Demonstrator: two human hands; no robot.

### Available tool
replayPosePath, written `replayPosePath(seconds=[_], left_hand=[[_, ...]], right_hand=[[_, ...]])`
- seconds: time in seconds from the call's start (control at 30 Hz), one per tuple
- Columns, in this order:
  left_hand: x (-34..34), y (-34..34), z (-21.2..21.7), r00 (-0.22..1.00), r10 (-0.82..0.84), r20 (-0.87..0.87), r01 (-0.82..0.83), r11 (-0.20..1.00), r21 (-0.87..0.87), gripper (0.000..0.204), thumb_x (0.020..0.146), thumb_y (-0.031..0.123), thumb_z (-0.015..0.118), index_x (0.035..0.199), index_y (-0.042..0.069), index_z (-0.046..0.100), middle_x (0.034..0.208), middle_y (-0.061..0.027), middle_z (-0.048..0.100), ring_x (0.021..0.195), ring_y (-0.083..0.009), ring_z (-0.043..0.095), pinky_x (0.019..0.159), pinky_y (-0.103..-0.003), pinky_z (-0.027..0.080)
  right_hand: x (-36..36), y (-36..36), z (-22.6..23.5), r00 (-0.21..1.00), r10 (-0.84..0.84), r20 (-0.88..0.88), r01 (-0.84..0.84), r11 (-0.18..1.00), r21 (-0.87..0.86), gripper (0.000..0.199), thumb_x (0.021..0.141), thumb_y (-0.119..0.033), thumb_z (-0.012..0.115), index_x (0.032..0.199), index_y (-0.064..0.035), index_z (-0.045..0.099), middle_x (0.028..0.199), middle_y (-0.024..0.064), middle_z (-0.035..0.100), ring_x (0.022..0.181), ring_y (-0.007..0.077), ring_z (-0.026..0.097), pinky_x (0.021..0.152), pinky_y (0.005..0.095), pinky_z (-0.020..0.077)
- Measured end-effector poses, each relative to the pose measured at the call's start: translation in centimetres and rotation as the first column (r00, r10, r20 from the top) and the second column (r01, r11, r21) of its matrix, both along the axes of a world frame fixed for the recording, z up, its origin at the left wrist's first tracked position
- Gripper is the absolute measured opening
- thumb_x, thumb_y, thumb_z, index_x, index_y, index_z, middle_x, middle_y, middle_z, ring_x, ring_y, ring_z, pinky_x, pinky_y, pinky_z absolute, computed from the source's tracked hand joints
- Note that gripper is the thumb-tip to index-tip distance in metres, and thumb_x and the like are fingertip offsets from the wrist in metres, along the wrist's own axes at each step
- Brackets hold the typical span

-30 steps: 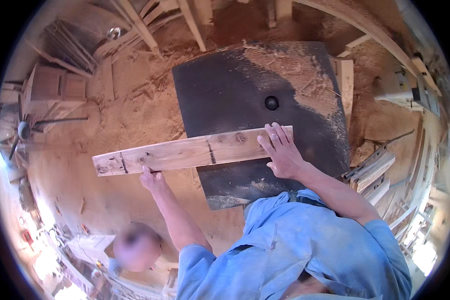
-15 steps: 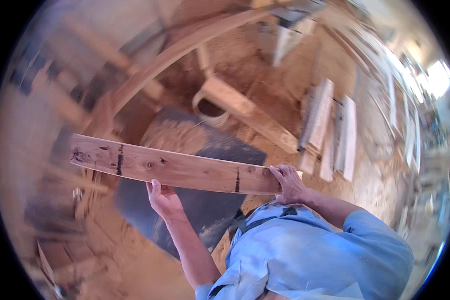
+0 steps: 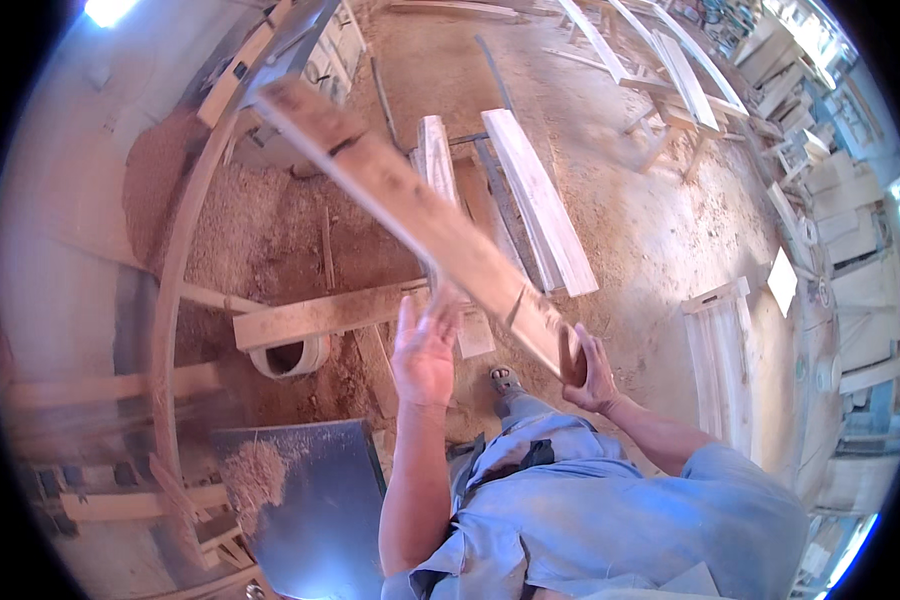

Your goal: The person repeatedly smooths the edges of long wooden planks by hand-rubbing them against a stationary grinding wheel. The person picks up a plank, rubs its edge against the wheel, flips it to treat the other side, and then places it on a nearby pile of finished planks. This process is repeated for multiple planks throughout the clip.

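Note:
A long wooden board (image 3: pixel 410 190) with dark knots and black cross marks slants from the upper left down to the right, a little blurred. Its near end is gripped by my right hand (image 3: pixel 595 375), thumb over the upper face. My left hand (image 3: pixel 425 350) is raised palm up at the board's lower edge, fingers stretched and apart. Blur hides whether those fingertips touch the wood. Under the board, several pale planks (image 3: pixel 540 200) lie on the floor supports.
A dark panel with sawdust (image 3: pixel 320 500) is at the lower left. Beside it are a thick beam (image 3: pixel 330 312) and a round pipe opening (image 3: pixel 295 358). More planks (image 3: pixel 720 370) lie to the right. Trestles with boards (image 3: pixel 670 115) stand at the far right.
The board has swung from nearly level to a steep slant, its far end now up and away. My left hand has opened off its edge. My view has turned to the right.

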State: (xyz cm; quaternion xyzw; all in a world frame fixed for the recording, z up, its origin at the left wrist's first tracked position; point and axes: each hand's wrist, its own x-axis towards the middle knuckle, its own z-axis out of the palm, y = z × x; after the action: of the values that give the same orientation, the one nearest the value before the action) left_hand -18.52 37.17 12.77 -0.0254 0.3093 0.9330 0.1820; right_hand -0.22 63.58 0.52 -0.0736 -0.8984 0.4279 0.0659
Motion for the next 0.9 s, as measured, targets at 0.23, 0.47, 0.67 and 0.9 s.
replayPosePath(seconds=[0.23,0.47,0.67,0.9], left_hand=[[0.8,1.6,-3.3,0.968,-0.179,0.176,0.231,0.91,-0.345,0.089,0.099,0.005,0.058,0.163,-0.001,-0.002,0.149,-0.0323,0.048,0.129,-0.0466,0.058,0.115,-0.055,0.044],[8.9,-9.8,-10.1,0.832,0.285,0.476,0.141,0.721,-0.678,0.065,0.101,0.006,0.055,0.158,-0.004,0.025,0.141,-0.0279,0.055,0.119,-0.0388,0.064,0.103,-0.046,0.054],[20.4,-19.1,-13.9,0.634,0.43,0.642,0.077,0.792,-0.606,0.049,0.105,0.018,0.052,0.15,0.0,0.04,0.131,-0.0256,0.063,0.108,-0.036,0.068,0.088,-0.038,0.057],[24.5,-15.6,-12.3,0.587,0.51,0.629,0.38,0.513,-0.77,0.051,0.098,0.008,0.062,0.145,-0.002,0.045,0.123,-0.0264,0.067,0.091,-0.0314,0.073,0.077,-0.031,0.057]], right_hand=[[-11.0,4.9,-2.8,0.884,-0.467,0.026,0.468,0.882,-0.062,0.115,0.064,-0.025,0.079,0.162,-0.0041,0.021,0.124,0.0275,0.052,0.118,0.0419,0.051,0.107,0.0497,0.0412],[-18.2,11.3,-10.3,0.728,-0.455,0.513,0.292,0.883,0.368,0.122,0.069,-0.039,0.086,0.164,-0.0118,0.016,0.157,0.0338,0.033,0.148,0.0479,0.029,0.121,0.0592,0.023],[-20.2,11.3,-15.4,0.477,-0.504,0.72,0.357,0.86,0.365,0.128,0.068,-0.047,0.087,0.165,-0.0107,0.012,0.16,0.0332,0.03,0.15,0.0518,0.024,0.122,0.0621,0.0172],[-22.9,9.9,-17.9,0.531,-0.565,0.631,0.31,0.823,0.476,0.124,0.069,-0.043,0.089,0.165,-0.0195,0.015,0.163,0.0274,0.023,0.148,0.0545,0.024,0.121,0.0642,0.0181]])
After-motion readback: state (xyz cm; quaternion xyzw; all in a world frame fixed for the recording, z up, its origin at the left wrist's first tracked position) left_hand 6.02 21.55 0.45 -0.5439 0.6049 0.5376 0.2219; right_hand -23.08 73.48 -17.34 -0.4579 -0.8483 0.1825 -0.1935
